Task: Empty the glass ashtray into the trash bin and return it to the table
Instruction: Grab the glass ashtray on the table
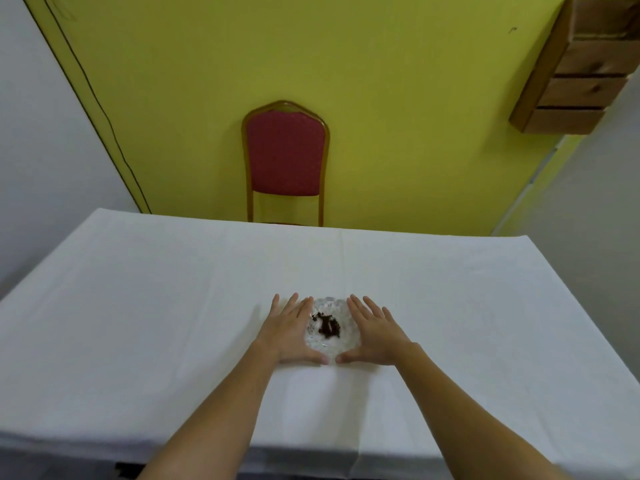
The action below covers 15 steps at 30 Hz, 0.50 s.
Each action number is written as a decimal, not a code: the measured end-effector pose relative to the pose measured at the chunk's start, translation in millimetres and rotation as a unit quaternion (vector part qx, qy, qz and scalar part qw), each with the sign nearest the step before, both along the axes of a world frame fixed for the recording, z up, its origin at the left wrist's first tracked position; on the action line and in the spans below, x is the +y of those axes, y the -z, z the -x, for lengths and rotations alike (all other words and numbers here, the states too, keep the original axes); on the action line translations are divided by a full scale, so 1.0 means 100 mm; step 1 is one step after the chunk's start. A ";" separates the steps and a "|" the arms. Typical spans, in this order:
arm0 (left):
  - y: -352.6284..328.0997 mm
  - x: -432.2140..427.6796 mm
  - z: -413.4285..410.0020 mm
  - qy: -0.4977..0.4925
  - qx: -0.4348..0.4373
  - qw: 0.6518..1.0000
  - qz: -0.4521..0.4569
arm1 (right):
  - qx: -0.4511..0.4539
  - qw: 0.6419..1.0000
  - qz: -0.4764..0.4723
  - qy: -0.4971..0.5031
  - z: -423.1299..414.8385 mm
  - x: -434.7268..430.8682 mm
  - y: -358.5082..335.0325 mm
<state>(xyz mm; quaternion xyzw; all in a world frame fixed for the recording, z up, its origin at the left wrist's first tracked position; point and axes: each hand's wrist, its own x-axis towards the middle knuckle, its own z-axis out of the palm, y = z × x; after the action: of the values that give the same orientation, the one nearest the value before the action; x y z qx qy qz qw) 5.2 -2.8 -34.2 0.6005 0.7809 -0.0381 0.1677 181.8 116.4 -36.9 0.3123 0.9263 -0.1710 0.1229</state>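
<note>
On the white-clothed desk (138, 323), a little toward the person from its middle, sits the glass ashtray (329, 329), upright, with a dark clump of ash and debris (326, 325) in its bowl. The 2 bare hands flank it. Left of the ashtray, the left hand (292, 332) lies palm down with its fingers spread and pointing away from the person, its thumb reaching along the ashtray's near edge. Right of the ashtray, the right hand (375, 332) mirrors it, thumb pointing in toward the other thumb, the 2 tips near each other but apart. Each grip is released: flat, splayed hands resting at the ashtray's sides, inner edges touching or just beside the glass, nothing clasped. Beyond the ashtray, past the desk's far edge, a red-cushioned chair (285, 154) with a gold frame stands before a yellow wall (381, 81). Far right of the ashtray and high up, a wooden drawer unit (581, 74) shows at the frame's corner.
</note>
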 end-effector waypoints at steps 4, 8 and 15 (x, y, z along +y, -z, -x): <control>0.02 -0.01 0.02 -0.007 -0.017 1.000 -0.023 | 0.028 1.000 -0.003 0.001 -0.02 -0.01 0.05; 0.00 -0.01 0.02 -0.010 -0.020 0.999 -0.032 | 0.044 0.999 -0.017 -0.006 0.00 -0.03 0.05; -0.04 0.01 -0.01 -0.012 -0.003 0.998 -0.063 | 0.072 0.997 -0.040 -0.005 0.01 -0.07 -0.01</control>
<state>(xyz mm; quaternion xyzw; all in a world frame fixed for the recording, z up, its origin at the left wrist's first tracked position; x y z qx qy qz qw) 6.4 -1.9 -30.0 0.6006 0.7884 0.0148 0.1322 181.0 109.0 -35.9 0.2991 0.9405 -0.1549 0.0444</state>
